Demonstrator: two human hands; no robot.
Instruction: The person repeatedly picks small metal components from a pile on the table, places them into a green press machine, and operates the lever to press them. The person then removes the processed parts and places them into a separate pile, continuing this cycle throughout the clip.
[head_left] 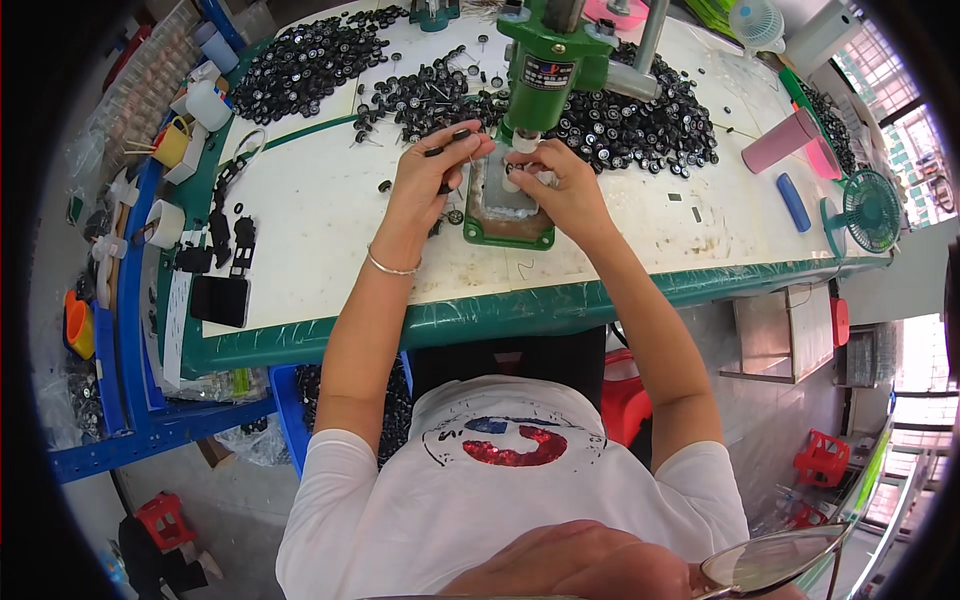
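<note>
A green hand press (pixel 545 75) stands on the table in front of me, with a metal plate (pixel 490 195) on its base. My left hand (pixel 430 175) is closed around several small black wheels (pixel 462 134) just left of the ram. Under the ram, my right hand (pixel 565 190) pinches a small black wheel (pixel 514 170) at the pale round fixture on the plate. Its fingertips partly cover that wheel, so how it sits in the fixture cannot be made out.
Heaps of black wheels lie at the far left (pixel 310 65), behind my left hand (pixel 430 95) and right of the press (pixel 650 135). A phone (pixel 220 301) rests at the front left. A pink cup (pixel 780 140), blue case (pixel 793 203) and green fan (pixel 868 212) are at the right.
</note>
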